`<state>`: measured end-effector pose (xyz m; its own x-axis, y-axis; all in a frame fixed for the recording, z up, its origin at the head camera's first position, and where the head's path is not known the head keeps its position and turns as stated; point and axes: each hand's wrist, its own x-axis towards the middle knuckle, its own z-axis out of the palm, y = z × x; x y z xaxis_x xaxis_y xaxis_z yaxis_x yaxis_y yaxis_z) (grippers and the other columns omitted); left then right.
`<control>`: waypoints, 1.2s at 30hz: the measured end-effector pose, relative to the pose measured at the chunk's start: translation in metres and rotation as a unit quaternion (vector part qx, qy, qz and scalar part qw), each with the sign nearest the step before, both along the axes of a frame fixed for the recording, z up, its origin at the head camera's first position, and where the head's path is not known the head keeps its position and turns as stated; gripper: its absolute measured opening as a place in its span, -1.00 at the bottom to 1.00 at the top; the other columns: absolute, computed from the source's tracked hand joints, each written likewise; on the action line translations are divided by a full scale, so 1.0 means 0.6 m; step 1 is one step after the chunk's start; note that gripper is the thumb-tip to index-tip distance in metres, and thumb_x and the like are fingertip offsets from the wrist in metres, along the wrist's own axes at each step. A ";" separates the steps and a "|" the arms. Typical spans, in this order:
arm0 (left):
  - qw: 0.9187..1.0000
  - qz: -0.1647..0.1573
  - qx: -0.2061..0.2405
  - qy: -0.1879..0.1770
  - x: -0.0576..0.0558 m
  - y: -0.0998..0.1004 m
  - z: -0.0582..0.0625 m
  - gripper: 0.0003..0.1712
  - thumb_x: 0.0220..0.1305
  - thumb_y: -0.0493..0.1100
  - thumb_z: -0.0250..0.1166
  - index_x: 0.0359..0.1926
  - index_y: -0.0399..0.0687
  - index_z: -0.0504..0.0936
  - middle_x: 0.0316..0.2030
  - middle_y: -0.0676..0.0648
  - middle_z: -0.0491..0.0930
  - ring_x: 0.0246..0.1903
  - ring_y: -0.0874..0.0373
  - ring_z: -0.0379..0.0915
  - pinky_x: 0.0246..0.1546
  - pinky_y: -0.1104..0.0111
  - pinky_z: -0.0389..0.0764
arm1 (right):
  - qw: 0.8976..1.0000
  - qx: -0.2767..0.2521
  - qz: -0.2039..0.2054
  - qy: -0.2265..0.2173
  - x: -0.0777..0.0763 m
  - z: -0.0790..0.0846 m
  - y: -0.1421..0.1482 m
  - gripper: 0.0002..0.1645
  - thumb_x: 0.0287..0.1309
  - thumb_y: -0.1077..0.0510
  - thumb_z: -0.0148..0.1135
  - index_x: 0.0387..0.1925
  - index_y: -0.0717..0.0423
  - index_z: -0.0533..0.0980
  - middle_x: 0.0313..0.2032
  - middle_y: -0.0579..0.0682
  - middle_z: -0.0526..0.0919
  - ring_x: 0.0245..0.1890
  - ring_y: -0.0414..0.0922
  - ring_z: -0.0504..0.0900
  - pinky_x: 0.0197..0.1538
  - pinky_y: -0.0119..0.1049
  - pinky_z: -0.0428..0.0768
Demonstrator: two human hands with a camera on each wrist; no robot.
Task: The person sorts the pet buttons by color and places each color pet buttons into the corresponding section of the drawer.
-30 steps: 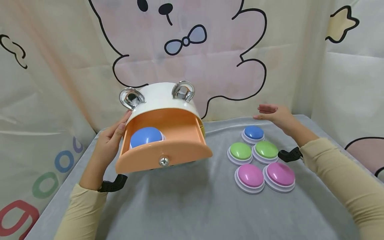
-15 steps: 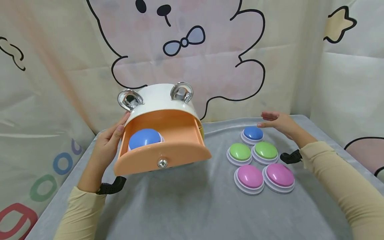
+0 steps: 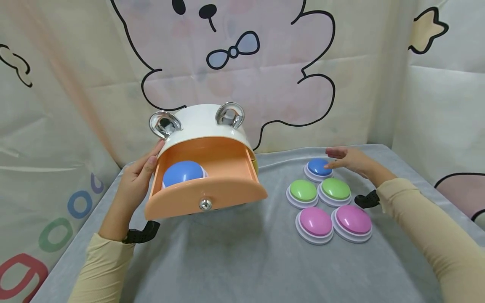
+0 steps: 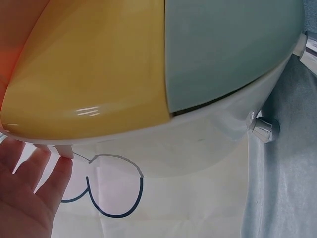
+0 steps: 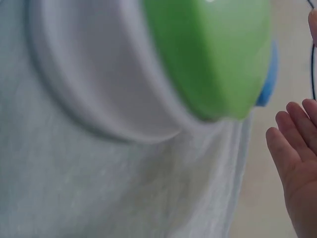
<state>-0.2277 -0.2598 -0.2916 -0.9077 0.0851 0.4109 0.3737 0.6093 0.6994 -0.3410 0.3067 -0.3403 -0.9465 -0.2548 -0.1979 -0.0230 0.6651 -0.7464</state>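
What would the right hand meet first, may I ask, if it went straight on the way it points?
The right hand would probably meet the blue button on the grey cloth, though depth is unclear.

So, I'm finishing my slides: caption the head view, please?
Left hand holding a white-topped box, a blue button in its open orange drawer; right hand at another blue button.

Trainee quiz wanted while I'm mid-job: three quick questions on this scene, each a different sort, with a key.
1. Count: how many pink buttons rest on the grey cloth?
2. Fill in: the white box is held by the ____.
3. True or false: the orange drawer is fully shut.

Key
1. Two.
2. Left hand.
3. False; the orange drawer stands open.
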 end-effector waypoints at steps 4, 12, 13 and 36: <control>1.000 0.005 -0.003 0.002 0.003 -0.001 0.000 -0.51 0.58 0.11 -0.14 0.45 0.43 0.27 0.48 0.22 0.21 0.50 0.20 0.13 0.39 0.38 0.34 | 1.000 0.010 0.019 -0.002 -0.010 -0.011 0.001 0.02 0.21 0.03 0.37 0.50 0.32 0.06 0.48 0.38 0.12 0.50 0.34 0.05 0.49 0.33 0.05; 1.000 -0.008 0.005 0.012 -0.002 0.001 -0.004 -0.51 0.59 0.07 -0.13 0.45 0.38 0.29 0.48 0.17 0.22 0.49 0.21 0.14 0.34 0.55 0.33 | 0.999 0.012 0.039 -0.022 -0.017 -0.031 0.006 0.04 0.24 0.01 0.34 0.51 0.34 0.01 0.49 0.38 0.08 0.50 0.36 0.03 0.48 0.32 0.09; 1.000 -0.008 0.005 0.012 -0.003 0.001 -0.005 -0.51 0.59 0.06 -0.13 0.45 0.38 0.29 0.48 0.16 0.22 0.49 0.19 0.15 0.34 0.55 0.34 | 0.999 0.011 0.039 -0.023 -0.018 -0.033 0.007 0.05 0.23 0.00 0.35 0.51 0.35 0.00 0.49 0.39 0.07 0.50 0.36 0.03 0.48 0.32 0.09; 1.000 -0.006 0.013 0.017 -0.008 0.000 -0.005 -0.52 0.58 0.06 -0.11 0.44 0.37 0.31 0.47 0.15 0.24 0.48 0.20 0.16 0.29 0.65 0.33 | 0.996 0.084 0.020 0.008 -0.028 -0.042 -0.004 0.18 0.05 -0.22 0.45 0.48 0.29 0.12 0.43 0.42 0.18 0.42 0.36 0.18 0.44 0.33 0.18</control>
<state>-0.2326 -0.2601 -0.2946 -0.8918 0.0844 0.4445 0.4051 0.5865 0.7014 -0.3575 0.3044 -0.3654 -0.9394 -0.2579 -0.2259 -0.0636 0.7785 -0.6244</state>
